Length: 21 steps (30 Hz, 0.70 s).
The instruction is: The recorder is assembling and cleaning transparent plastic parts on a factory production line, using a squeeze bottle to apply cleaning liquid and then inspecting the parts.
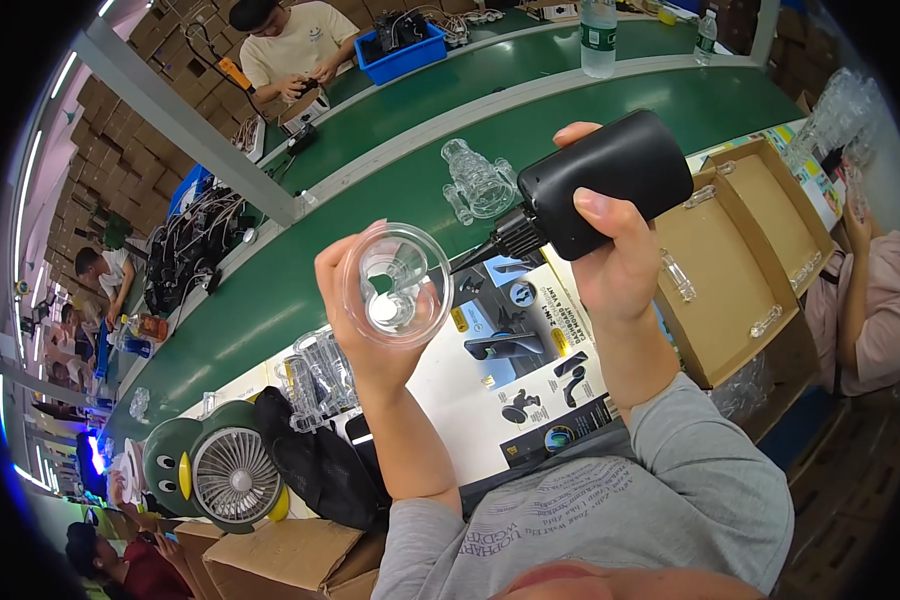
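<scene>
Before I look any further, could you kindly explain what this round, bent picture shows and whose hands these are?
It comes from a wide fisheye camera on a person's head, looking down, so straight edges curve. The left hand holds up a clear plastic cup-shaped part; the right hand grips a black handheld blower with its nozzle aimed at that part. Below lie a green conveyor belt, more clear parts, printed boxes, cardboard trays and a small desk fan. Other workers sit nearby.

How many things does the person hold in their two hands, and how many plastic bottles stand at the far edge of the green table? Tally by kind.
Clear round plastic cup-shaped part, in left hand: 1
Black handheld blower with a nozzle, in right hand: 1
Clear plastic bottles: 2
Total: 4
</scene>
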Each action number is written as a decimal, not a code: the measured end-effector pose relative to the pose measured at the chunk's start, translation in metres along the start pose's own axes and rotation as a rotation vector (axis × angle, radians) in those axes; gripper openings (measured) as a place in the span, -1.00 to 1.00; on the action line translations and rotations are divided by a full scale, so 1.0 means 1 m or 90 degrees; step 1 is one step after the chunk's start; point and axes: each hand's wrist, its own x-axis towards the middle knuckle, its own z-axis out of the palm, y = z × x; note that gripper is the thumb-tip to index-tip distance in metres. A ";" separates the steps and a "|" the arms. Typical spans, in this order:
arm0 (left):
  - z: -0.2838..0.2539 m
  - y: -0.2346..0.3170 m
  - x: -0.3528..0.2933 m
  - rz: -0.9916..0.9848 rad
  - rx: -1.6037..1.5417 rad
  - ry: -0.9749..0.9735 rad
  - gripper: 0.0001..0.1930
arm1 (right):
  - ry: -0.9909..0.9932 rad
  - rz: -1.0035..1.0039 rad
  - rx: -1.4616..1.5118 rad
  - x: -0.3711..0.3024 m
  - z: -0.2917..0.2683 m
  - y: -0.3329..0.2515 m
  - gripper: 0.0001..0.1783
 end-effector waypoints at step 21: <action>-0.014 -0.002 -0.002 -0.087 -0.098 -0.039 -0.42 | -0.004 -0.031 -0.042 0.001 -0.004 -0.004 -0.52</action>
